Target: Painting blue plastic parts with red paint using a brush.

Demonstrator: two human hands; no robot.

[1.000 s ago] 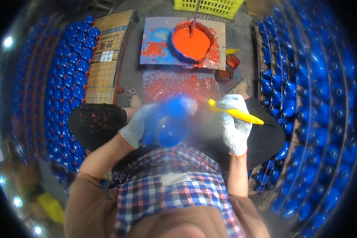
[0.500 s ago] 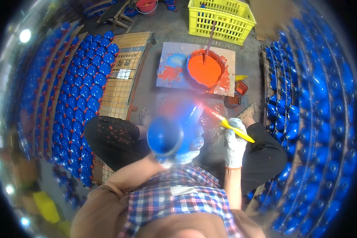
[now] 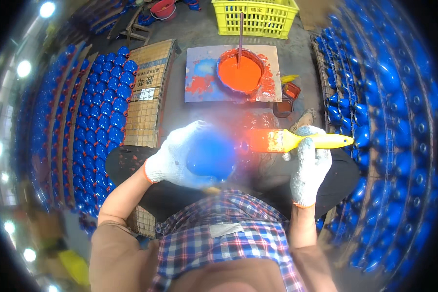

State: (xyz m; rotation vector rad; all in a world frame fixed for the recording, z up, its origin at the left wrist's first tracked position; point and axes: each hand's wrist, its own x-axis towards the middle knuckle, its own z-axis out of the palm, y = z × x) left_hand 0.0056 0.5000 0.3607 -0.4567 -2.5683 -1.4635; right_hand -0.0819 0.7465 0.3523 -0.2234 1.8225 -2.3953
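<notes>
Since the earlier frame, the brush (image 3: 293, 140) has swung from a slant to nearly level, and the blue piece (image 3: 211, 155) has turned so its open mouth no longer faces up. The gloved left hand (image 3: 176, 153) wraps the piece at the centre of the frame; the gloved right hand (image 3: 310, 168), right of centre, pinches the brush's yellow handle between thumb and fingers. Blur hides whether the red-coated bristles touch the piece. Good brushing here probably calls for a firm left grip clear of wet paint, turning the piece against a steady, lightly loaded brush; too much paint could run over the blue. Farther up, the bowl (image 3: 233, 91) of orange-red paint (image 3: 238, 75) sits on a spattered board (image 3: 194, 54), handy for reloading. Rows of blue pieces (image 3: 107, 104) at left deserve clearance from drips.
</notes>
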